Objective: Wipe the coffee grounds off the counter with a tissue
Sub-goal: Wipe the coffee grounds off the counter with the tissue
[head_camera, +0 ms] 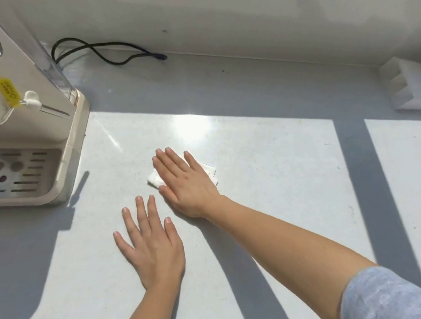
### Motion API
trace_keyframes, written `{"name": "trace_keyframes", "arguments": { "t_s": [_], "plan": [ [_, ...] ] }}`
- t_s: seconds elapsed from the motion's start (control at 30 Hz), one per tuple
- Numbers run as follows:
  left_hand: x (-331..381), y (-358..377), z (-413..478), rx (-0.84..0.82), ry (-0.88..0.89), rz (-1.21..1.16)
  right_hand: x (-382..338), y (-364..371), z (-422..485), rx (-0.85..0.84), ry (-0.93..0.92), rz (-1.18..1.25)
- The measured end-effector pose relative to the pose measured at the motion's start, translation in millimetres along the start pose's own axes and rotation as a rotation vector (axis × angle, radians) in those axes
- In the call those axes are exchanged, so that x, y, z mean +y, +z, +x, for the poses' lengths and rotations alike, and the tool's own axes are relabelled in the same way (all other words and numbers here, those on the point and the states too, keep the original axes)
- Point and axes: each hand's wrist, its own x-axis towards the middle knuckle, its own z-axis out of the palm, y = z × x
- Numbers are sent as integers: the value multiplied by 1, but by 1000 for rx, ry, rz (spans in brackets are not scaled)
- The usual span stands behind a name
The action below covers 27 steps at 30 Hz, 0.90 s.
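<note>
A folded white tissue (154,178) lies flat on the pale grey counter (271,179), near its middle. My right hand (185,180) presses palm-down on the tissue with fingers straight and together, covering most of it; only its left and right edges show. My left hand (151,246) rests flat on the bare counter just in front and to the left, fingers spread, holding nothing. Fine dark specks, faint, are scattered over the sunlit counter; a few dark dots (223,71) sit near the back wall.
A beige water dispenser (26,121) with a drip tray (16,174) stands at the left. Its black cord (104,53) loops along the back wall. A white box-like holder (412,86) sits at the back right corner. Sun and shadow bands cross the counter.
</note>
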Motion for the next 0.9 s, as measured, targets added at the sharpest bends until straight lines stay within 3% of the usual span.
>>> {"name": "trace_keyframes", "arguments": {
  "t_s": [0.1, 0.3, 0.57, 0.63, 0.73, 0.9],
  "plan": [
    [0, -3, -1, 3, 2, -14, 5, 5, -46, -7, 56, 9],
    [1, -4, -2, -20, -3, -37, 70, -7, -89, 102, 493, 42],
    [0, -2, 0, -25, 0, -10, 135, -31, -25, 189, 755, -7],
    [-1, -1, 0, -21, -2, 4, 125, -31, -1, 183, 714, -14],
    [-2, 0, 0, -17, -6, 6, 85, -23, 19, 160, 507, 2],
    [-2, 3, 2, -4, -7, -16, 32, -3, -29, 64, 169, 34]
  ]
}}
